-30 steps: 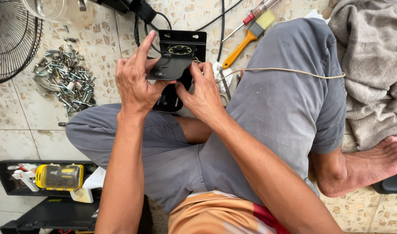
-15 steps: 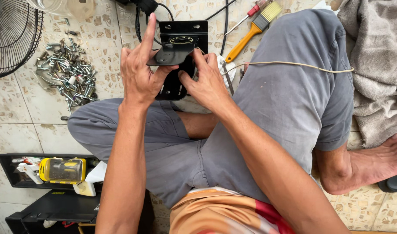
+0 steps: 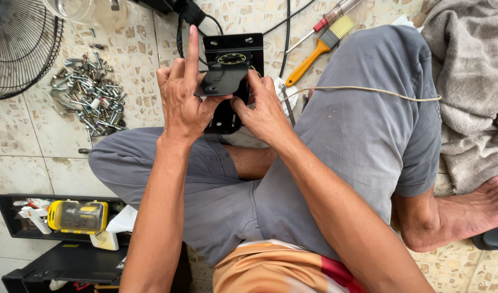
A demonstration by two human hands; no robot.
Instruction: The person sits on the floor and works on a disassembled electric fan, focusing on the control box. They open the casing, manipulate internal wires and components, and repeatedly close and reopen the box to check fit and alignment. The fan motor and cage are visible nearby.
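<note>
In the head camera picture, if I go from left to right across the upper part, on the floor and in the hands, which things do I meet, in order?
Fan grille → pile of screws → left hand → black metal bracket → right hand → paintbrush with yellow handle → grey towel.

black metal bracket (image 3: 231,59): its lower part is hidden behind the left hand (image 3: 185,100) and the right hand (image 3: 264,108); how far it reaches below the thumbs cannot be told.
right hand fingertips (image 3: 253,81): tucked behind the small black plate (image 3: 221,81), so what is pressed there cannot be seen.
fan grille (image 3: 18,46): cut off by the top and left edges, far left of the left hand.
clear container (image 3: 89,11): cut off by the top edge, above the left hand.
pile of screws (image 3: 89,95): single pieces too small to be told apart.
black cable (image 3: 287,32): run off past the top edge.
foot (image 3: 477,209): toes cut off at the right edge.
</note>
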